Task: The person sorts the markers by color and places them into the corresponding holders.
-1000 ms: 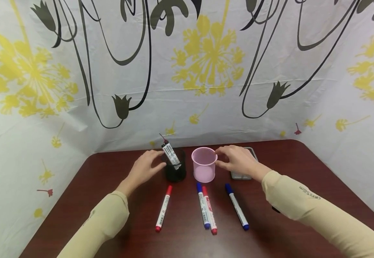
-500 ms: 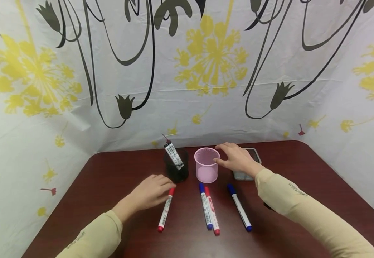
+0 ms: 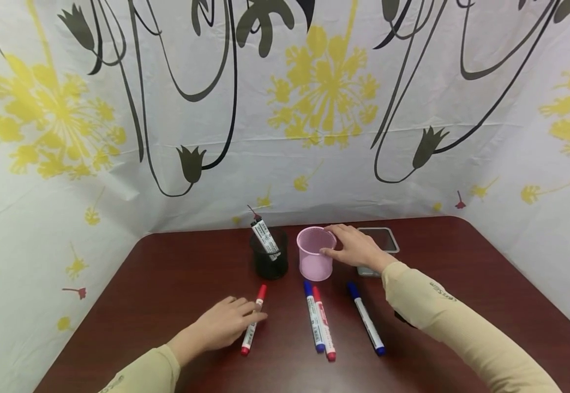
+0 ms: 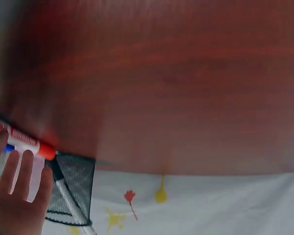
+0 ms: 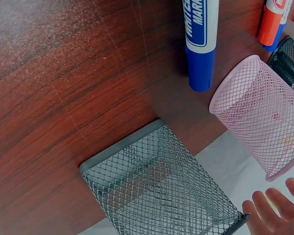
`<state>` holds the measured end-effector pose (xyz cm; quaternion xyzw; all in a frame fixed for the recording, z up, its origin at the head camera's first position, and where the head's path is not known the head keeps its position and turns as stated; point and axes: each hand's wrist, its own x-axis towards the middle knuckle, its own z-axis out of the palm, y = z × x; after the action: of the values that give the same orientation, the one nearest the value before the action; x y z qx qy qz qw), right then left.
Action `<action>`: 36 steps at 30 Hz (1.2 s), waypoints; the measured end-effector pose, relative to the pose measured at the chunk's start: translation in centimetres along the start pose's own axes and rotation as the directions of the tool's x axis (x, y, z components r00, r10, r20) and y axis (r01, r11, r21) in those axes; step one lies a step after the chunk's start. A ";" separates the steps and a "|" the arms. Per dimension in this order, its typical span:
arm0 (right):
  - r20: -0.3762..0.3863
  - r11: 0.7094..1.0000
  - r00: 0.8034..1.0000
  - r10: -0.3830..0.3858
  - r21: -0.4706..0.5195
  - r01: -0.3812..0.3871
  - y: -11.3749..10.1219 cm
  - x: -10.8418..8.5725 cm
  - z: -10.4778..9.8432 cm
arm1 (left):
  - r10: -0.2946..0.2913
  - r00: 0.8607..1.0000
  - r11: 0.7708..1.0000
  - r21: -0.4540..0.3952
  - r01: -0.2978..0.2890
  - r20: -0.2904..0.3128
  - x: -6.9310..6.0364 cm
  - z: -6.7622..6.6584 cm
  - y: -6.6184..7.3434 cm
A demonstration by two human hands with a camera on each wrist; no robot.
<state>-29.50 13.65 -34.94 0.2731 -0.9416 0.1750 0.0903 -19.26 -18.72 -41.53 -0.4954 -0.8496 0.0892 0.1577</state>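
My left hand [image 3: 226, 323] reaches over a red-capped whiteboard marker [image 3: 262, 293] lying on the table, with its fingers extended. In the left wrist view that marker [image 4: 27, 139] crosses close to the fingers; no firm grip shows. At the back, my right hand [image 3: 355, 246] is at the rim of a pink mesh pen cup [image 3: 311, 266], fingers relaxed and thumb before the cup. In the right wrist view the fingers [image 5: 279, 208] show just apart from it. Left of it stands a black mesh pen cup [image 3: 270, 268] holding a black marker [image 3: 265, 238], tilted.
A blue marker [image 3: 312, 314] and a red marker [image 3: 325, 330] lie side by side mid-table. Another blue marker [image 3: 366, 319] lies to their right. A grey rectangular mesh holder [image 3: 388, 240] stands behind my right hand. Patterned white cloth [image 3: 245, 185] hangs behind the table [image 3: 177, 273].
My left hand has left the black cup's side and come nearer, down over the left red marker. My right hand has shifted slightly left, its thumb now in front of the pink cup.
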 end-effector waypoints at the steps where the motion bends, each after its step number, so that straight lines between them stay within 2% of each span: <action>1: 0.003 1.000 1.000 -0.003 -0.003 0.003 0.0 0.0 0.0 | -0.001 1.000 1.000 -0.004 0.001 0.016 -0.1 0.1 0.2; 5: 0.025 1.000 1.000 0.007 0.001 -0.007 0.0 0.1 0.0 | 0.008 0.998 0.999 -0.032 -0.006 0.056 -0.5 0.4 0.6; 12: 0.035 1.000 0.999 0.003 -0.031 -0.002 0.2 0.5 0.0 | 0.042 0.997 0.999 -0.033 -0.040 0.067 -0.4 0.4 0.9; 21: 0.066 0.999 0.998 0.009 -0.050 -0.006 0.1 1.0 -0.5 | 0.051 0.999 0.999 -0.012 -0.051 -0.014 -0.2 0.5 1.0; 36: 0.069 0.999 0.998 -0.004 -0.039 0.007 0.1 1.1 -0.6 | 0.073 0.995 0.997 0.016 -0.072 -0.071 -0.4 0.7 1.2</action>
<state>-30.41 13.41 -34.14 0.2797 -0.9467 0.1468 0.0638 -18.35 -18.52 -42.59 -0.5278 -0.8241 0.0828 0.1880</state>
